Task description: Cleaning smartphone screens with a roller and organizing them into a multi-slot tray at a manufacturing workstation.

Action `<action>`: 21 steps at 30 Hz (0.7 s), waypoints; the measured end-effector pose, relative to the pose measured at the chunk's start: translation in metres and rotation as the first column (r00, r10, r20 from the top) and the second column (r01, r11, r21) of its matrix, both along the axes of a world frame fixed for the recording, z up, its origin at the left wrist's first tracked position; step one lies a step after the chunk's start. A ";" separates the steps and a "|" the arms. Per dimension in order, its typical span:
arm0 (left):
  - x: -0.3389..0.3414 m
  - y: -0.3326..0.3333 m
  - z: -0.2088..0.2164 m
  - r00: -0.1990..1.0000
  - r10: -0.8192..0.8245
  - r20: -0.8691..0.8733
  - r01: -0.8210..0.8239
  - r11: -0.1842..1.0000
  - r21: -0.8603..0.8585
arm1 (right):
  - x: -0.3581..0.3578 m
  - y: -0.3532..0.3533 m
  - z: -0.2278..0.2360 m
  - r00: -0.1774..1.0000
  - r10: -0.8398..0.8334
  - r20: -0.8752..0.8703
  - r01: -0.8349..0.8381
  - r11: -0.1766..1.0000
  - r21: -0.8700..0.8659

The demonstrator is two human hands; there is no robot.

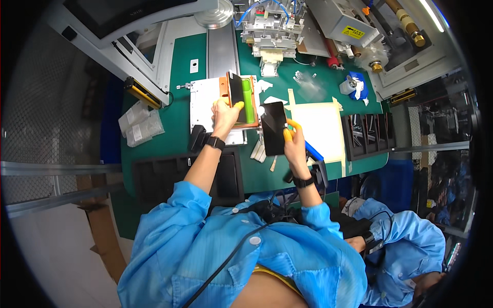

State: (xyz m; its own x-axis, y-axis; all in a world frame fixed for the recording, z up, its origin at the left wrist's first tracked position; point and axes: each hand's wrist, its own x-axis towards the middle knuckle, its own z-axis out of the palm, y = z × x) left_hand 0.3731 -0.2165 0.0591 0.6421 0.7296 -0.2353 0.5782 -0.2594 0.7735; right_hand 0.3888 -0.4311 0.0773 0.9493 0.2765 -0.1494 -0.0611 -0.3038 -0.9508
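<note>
My left hand (225,117), with yellow finger covers, pinches the lower end of a thin black phone-sized panel (235,88). That panel is tilted on its edge over an orange fixture (254,114) with a bright green insert (248,97). The fixture lies on a white metal plate (205,97). To its right, my right hand (294,143) grips the right edge of a second black phone-sized panel (273,129), its glossy face turned up. Yellow covers show on the right fingers too. Both hands are closed, and the panels are apart.
A white-topped mat (318,131) lies right of my right hand, with a black slotted tray (367,146) beyond it. Black foam trays (164,177) sit near the front edge. A metal press machine (272,31) stands at the back. Another person (405,246) in blue is close at my right.
</note>
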 end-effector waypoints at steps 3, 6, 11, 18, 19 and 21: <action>-0.026 0.002 0.020 0.902 0.209 0.377 0.019 0.854 -0.519 | 0.028 0.041 -0.036 0.988 0.012 0.156 -0.003 0.998 -0.057; -0.060 -0.003 0.049 0.788 0.401 0.468 0.190 0.564 -0.803 | 0.043 0.086 -0.047 0.962 0.003 0.272 0.034 0.991 -0.130; -0.110 -0.005 0.047 0.766 0.461 0.449 0.190 0.505 -0.842 | 0.029 0.126 -0.035 0.946 0.068 0.317 0.114 0.845 -0.523; -0.151 -0.010 0.045 0.759 0.535 0.371 0.169 0.388 -0.906 | 0.033 -0.005 -0.027 0.969 0.013 0.246 0.110 0.870 -0.481; -0.153 -0.011 0.046 0.769 0.535 0.350 0.163 0.365 -0.917 | 0.027 -0.041 -0.039 0.964 0.058 0.261 0.159 0.662 -0.732; -0.154 -0.013 0.046 0.781 0.530 0.330 0.171 0.326 -0.930 | 0.006 -0.084 -0.037 0.992 -0.070 0.107 0.128 0.481 -0.868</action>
State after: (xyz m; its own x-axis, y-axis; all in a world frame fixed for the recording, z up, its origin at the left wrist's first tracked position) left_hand 0.2189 -0.2297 0.1046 0.7674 0.3946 -0.5054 -0.0573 0.8272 0.5589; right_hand 0.3945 -0.5150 0.0406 0.9755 -0.0640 -0.2105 -0.1080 -0.9729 -0.2047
